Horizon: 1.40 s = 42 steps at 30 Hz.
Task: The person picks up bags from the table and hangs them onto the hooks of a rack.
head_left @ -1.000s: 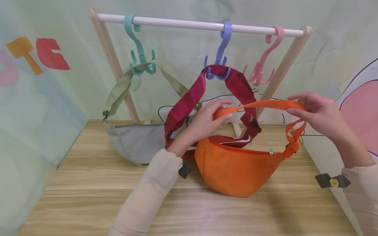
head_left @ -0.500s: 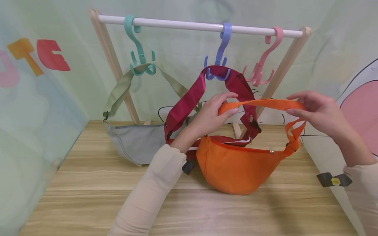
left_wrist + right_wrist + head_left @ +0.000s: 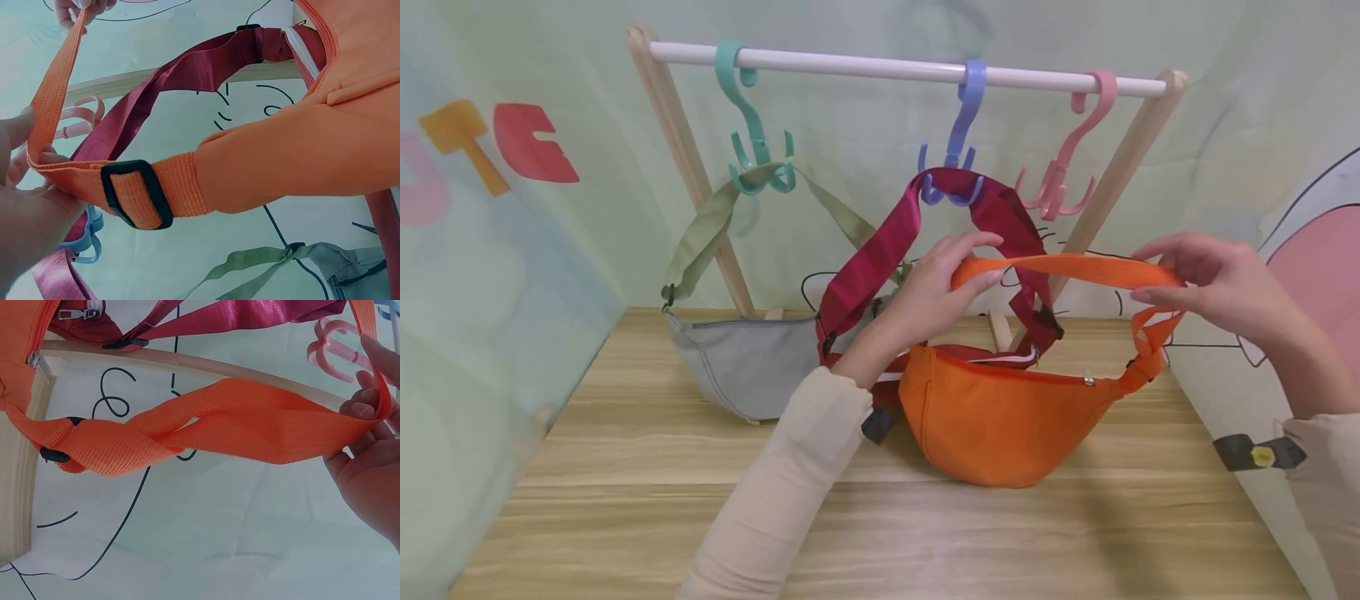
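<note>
An orange waist bag (image 3: 1007, 425) hangs by its strap (image 3: 1082, 267) over the wooden table. My left hand (image 3: 936, 287) pinches the left end of the strap between thumb and fingers. At the other end my right hand (image 3: 1225, 287) grips the strap, which bends round its fingers in the right wrist view. A black slider buckle (image 3: 137, 194) sits on the strap in the left wrist view. Behind the orange bag, a dark red bag's strap (image 3: 872, 271) loops over a blue hook (image 3: 962, 125). A pink hook (image 3: 1060, 167) hangs bare, behind and above the hands.
A rack with a white rod (image 3: 865, 64) and wooden legs (image 3: 681, 150) stands at the back. On its left, a grey bag (image 3: 752, 362) hangs by a green strap from a teal hook (image 3: 748, 117). The wooden table (image 3: 647, 492) spreads in front.
The left hand has shifted slightly right and the orange bag has risen a little. My right hand has moved slightly to the right, still holding the strap.
</note>
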Motion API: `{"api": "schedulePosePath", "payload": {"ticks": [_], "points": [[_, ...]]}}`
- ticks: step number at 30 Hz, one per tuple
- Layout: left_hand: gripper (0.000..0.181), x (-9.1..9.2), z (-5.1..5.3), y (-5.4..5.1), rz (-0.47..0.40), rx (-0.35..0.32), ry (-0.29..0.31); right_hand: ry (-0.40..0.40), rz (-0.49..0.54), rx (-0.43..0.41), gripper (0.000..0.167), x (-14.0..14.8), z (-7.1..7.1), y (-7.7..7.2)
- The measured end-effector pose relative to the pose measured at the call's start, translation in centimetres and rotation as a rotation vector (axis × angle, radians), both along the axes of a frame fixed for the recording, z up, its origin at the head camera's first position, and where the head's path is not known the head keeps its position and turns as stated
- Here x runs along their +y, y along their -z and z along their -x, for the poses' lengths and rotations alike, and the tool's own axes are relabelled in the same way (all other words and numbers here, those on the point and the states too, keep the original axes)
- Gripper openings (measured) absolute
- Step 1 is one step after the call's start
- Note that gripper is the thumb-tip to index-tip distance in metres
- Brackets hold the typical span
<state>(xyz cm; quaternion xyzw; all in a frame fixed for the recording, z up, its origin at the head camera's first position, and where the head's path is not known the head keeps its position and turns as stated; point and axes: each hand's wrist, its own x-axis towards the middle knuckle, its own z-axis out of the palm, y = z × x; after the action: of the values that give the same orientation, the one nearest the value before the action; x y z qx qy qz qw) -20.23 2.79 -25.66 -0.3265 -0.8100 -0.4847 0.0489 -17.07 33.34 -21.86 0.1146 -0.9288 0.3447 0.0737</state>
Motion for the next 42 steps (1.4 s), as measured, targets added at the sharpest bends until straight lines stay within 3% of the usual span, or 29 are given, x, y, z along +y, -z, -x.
{"api": "schedulePosePath", "payload": {"ticks": [5, 11, 20, 27, 33, 42], "points": [[0.040, -0.2, 0.1, 0.1, 0.002, 0.004, -0.004, 0.005, 0.021, -0.005, 0.033, 0.3, -0.1, 0.1], [0.040, -0.4, 0.2, 0.1, 0.000, 0.008, -0.004, -0.044, 0.077, -0.008, 0.036, 0.8, 0.0, 0.0], [0.038, -0.8, 0.4, -0.5, -0.008, 0.014, 0.022, -0.240, 0.210, 0.059, 0.037, 1.5, -0.1, -0.4], [0.036, -1.3, 0.5, -0.8, 0.025, 0.016, 0.048, -0.411, 0.393, 0.060, 0.031, 2.0, 0.0, -0.2], [0.034, -1.6, 0.8, -0.6, 0.044, 0.062, 0.095, -0.307, 0.197, 0.115, 0.026, 1.8, -0.3, -0.4], [0.032, -1.8, 0.9, -0.5, 0.075, 0.049, 0.145, -0.309, 0.141, 0.123, 0.023, 1.6, -0.3, -0.3]]}}
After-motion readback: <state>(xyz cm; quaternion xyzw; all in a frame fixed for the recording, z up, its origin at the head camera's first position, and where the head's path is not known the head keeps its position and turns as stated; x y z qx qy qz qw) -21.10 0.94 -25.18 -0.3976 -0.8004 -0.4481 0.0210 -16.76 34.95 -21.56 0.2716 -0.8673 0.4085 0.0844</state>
